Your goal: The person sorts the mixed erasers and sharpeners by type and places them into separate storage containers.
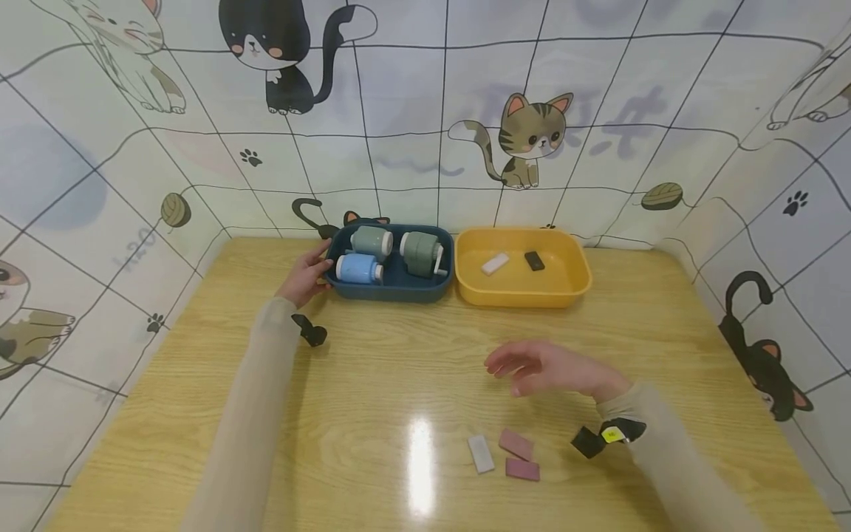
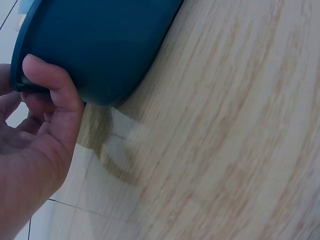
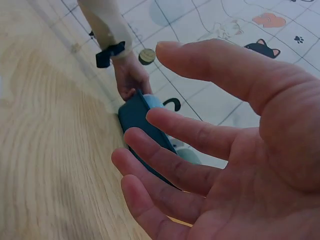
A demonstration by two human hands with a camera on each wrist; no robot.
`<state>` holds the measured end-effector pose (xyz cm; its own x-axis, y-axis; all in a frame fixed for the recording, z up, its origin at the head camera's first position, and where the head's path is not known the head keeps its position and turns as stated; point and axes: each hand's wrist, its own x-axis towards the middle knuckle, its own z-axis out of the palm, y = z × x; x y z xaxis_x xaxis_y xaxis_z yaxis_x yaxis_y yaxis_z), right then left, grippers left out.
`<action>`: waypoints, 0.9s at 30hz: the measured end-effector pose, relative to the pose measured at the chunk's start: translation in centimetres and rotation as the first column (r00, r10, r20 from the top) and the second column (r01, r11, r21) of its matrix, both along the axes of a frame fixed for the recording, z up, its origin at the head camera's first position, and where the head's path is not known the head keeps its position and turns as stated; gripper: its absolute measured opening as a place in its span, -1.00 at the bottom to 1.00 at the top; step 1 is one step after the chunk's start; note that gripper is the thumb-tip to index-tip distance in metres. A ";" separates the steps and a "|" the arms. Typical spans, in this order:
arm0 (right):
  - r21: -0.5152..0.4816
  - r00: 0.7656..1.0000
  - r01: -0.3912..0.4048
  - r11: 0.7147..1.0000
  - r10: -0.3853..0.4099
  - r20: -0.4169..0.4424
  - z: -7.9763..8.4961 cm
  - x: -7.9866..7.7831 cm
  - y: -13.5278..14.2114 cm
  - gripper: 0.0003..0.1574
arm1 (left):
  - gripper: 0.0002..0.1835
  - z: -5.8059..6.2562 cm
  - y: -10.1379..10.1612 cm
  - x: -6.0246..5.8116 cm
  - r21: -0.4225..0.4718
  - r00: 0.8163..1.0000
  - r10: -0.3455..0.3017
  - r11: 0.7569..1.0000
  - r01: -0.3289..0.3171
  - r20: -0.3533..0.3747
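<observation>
My left hand (image 1: 307, 275) grips the left end of a dark blue tray (image 1: 392, 294), with thumb and fingers bent around its rim (image 2: 22, 50) in the left wrist view. Inside that tray lie a light blue cylinder with white ends (image 1: 359, 269), a grey-green cylinder (image 1: 372, 241) and a darker green one with a white crank (image 1: 422, 253). My right hand (image 1: 541, 368) hovers over the table, its fingers loosely bent and spread, holding nothing. Below it on the wood lie a white block (image 1: 481, 454) and two pink blocks (image 1: 516, 445).
Right beside the blue tray stands a yellow tray (image 1: 525, 297) with a small white block (image 1: 495, 264) and a black block (image 1: 534, 261) in it. A cat-printed sheet (image 1: 412, 162) rises behind the wooden table (image 1: 372, 369) and along both sides.
</observation>
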<state>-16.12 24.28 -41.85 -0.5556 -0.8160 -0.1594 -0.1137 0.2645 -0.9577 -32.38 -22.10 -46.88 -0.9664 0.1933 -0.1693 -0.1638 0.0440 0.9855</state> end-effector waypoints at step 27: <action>0.229 0.996 -0.032 0.973 0.052 -0.079 -2.5 4.6 -3.3 -0.40 | -0.40 0.2 0.2 0.2 -0.020 1.000 0.012 1.000 -0.012 -0.008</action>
